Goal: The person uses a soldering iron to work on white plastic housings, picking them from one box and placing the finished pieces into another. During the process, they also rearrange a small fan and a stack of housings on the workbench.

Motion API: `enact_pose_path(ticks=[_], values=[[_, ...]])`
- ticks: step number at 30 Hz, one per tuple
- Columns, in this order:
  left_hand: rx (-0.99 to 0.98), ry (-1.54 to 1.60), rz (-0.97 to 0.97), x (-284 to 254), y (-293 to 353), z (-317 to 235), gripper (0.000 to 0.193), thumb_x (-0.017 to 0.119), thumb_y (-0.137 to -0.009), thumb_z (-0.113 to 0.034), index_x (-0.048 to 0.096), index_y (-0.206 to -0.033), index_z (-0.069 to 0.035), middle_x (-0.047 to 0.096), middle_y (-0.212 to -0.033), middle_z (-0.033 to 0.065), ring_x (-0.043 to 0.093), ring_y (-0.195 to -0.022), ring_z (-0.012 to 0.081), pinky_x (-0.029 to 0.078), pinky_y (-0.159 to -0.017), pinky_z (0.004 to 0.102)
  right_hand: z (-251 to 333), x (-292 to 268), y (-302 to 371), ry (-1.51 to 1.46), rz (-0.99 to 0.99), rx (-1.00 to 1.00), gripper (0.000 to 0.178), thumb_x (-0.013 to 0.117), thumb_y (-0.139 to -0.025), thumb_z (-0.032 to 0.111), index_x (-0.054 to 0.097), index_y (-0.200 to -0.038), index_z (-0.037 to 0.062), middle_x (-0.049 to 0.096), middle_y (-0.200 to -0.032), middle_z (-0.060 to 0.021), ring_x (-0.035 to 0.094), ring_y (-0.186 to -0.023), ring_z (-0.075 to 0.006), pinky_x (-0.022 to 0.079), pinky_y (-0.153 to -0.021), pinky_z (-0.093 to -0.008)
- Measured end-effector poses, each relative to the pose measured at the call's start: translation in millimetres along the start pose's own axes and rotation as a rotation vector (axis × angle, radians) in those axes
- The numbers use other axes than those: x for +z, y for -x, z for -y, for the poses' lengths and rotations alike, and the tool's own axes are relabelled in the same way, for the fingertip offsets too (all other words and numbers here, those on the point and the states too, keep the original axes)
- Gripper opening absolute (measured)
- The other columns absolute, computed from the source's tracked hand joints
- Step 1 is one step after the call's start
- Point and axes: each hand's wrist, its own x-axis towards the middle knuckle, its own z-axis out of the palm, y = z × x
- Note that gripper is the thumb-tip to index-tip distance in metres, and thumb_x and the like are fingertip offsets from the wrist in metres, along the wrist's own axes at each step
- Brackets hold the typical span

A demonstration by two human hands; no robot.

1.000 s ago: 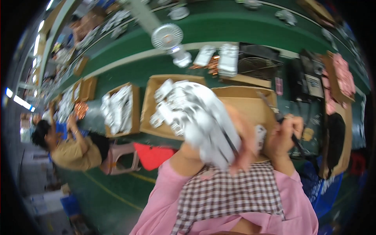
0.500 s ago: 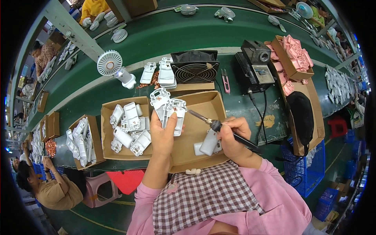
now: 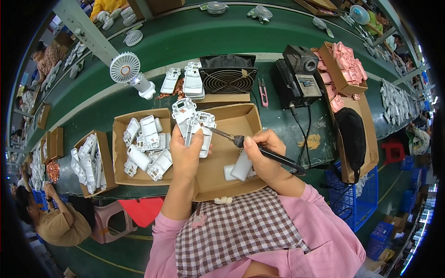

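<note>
My left hand (image 3: 184, 155) is closed on two white plastic shell halves (image 3: 200, 123), fanned one over the other above the cardboard trays. Pen-like in my right hand (image 3: 268, 155) is a soldering iron (image 3: 238, 141) with a black handle. Its tip meets the upper part of the nearer shell; whether it touches or hovers just above is too small to tell. Under my right hand, white shell pieces (image 3: 242, 166) lie in the right cardboard tray (image 3: 236, 118). More white shells (image 3: 149, 132) fill the left cardboard tray (image 3: 119, 160).
Behind the trays are a black box fan (image 3: 228, 81), stacked shells (image 3: 192, 81) and a lit white handheld fan (image 3: 125, 68). Pink-handled snips (image 3: 263, 93) and a soldering station (image 3: 301, 83) with a cable are at right. Pink parts (image 3: 345, 65) fill a box. A co-worker (image 3: 60, 217) sits at left.
The iron's tip has moved left and slightly away from me, farther over the held shell. My left hand keeps the same grip. The whole view has shifted slightly.
</note>
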Motion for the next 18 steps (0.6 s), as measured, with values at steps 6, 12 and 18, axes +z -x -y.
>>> enact_pose_path(ticks=[6, 12, 18], values=[[0.009, 0.026, 0.024, -2.9, -0.2, 1.1, 0.024, 0.057, -0.09, -0.008, 0.05, -0.112, -0.001, 0.064, -0.087, 0.0085, 0.062, -0.058, 0.0126, 0.053, -0.047, 0.0239, -2.5, 1.1, 0.2, -0.015, -0.006, -0.003, 0.019, 0.07, -0.086, 0.014, 0.056, -0.08, 0.0017, 0.06, -0.066, -0.0016, 0.049, -0.057, -0.0027, 0.039, -0.049, -0.0198], [0.004, 0.031, 0.034, -2.3, 0.3, 0.1, 0.026, 0.056, -0.089, -0.005, 0.049, -0.113, -0.001, 0.064, -0.089, 0.0089, 0.062, -0.06, 0.0124, 0.053, -0.049, 0.0242, -3.1, 1.4, 0.4, -0.002, 0.003, 0.001, 0.019, 0.07, -0.086, 0.013, 0.056, -0.08, 0.0017, 0.059, -0.066, -0.0015, 0.049, -0.057, -0.0026, 0.039, -0.049, -0.02], [-0.003, 0.021, 0.03, -2.7, 0.4, -0.8, 0.027, 0.056, -0.089, -0.004, 0.048, -0.114, 0.0, 0.064, -0.089, 0.0089, 0.062, -0.06, 0.0126, 0.053, -0.05, 0.0243, -2.4, 3.0, -0.1, 0.021, -0.002, -0.017, 0.019, 0.07, -0.085, 0.013, 0.056, -0.08, 0.0017, 0.06, -0.066, -0.0017, 0.049, -0.057, -0.0027, 0.04, -0.049, -0.0201]])
